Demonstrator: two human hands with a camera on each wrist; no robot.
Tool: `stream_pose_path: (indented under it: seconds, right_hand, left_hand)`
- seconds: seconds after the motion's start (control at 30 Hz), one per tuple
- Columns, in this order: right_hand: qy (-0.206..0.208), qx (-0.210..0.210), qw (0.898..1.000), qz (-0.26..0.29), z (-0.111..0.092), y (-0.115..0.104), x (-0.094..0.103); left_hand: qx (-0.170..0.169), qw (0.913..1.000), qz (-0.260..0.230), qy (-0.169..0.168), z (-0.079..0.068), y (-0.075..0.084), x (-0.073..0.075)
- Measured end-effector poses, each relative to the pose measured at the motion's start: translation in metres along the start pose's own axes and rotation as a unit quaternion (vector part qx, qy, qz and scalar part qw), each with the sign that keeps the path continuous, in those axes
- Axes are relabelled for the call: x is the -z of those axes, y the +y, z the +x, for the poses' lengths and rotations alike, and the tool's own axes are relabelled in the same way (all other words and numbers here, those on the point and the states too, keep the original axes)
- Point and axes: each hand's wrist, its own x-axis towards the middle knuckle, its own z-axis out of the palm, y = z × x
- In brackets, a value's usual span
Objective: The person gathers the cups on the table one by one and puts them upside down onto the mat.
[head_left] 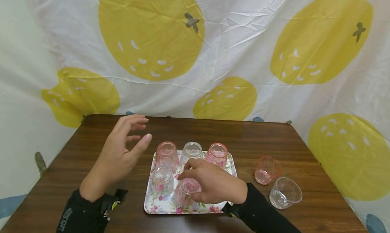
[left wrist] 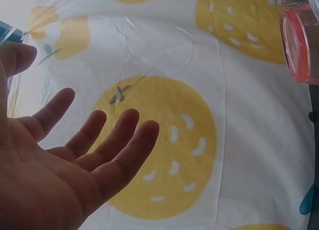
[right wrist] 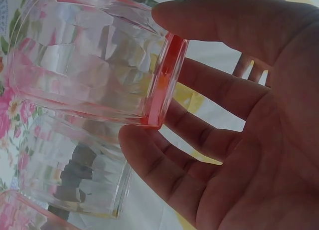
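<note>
My right hand [head_left: 211, 184] holds a pink glass [head_left: 189, 186] by its upturned base, thumb on one side and fingers on the other. The glass stands upside down at the front middle of a floral tray [head_left: 164, 209]. Up close in the right wrist view, this faceted pink glass [right wrist: 94, 65] has a thick reddish base between the thumb and fingertips. A clear glass [head_left: 162, 179] is upside down to its left. My left hand [head_left: 118, 155] hovers left of the tray, fingers spread and slightly bent, holding nothing.
Along the tray's back stand an inverted pale pink glass [head_left: 167, 155], a clear glass [head_left: 192, 150] and a deeper pink glass [head_left: 218, 155]. Right of the tray, a pink glass [head_left: 266, 170] and a clear glass [head_left: 284, 193] stand mouth up on the wooden table [head_left: 243, 135]. A lemon-print cloth [head_left: 231, 57] hangs behind.
</note>
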Motion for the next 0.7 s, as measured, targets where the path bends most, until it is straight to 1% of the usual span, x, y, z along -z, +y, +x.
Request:
stream_pose_path:
  seconds: [0.13,0.33,0.43,0.57,0.7]
  right_hand:
    - [0.001,0.002,1.000,-0.002,0.001,0.000,-0.003]
    - [-0.016,-0.012,1.000,0.007,0.000,-0.003,-0.006]
    - [-0.018,-0.015,1.000,0.008,0.001,-0.003,-0.008]
    - [-0.021,-0.014,1.000,0.008,0.001,-0.004,-0.010]
    - [-0.019,-0.009,1.000,0.008,0.001,-0.004,-0.012]
  left_hand:
    - [0.009,1.0000,0.003,-0.002,0.000,0.000,0.000]
    - [0.012,0.9999,0.004,-0.002,0.000,0.000,0.000]
    - [0.010,0.9999,0.005,-0.002,0.000,0.000,0.000]
    - [0.006,1.0000,0.007,-0.003,-0.001,-0.001,0.000]
    - [0.010,0.9999,0.006,-0.005,-0.001,-0.001,0.000]
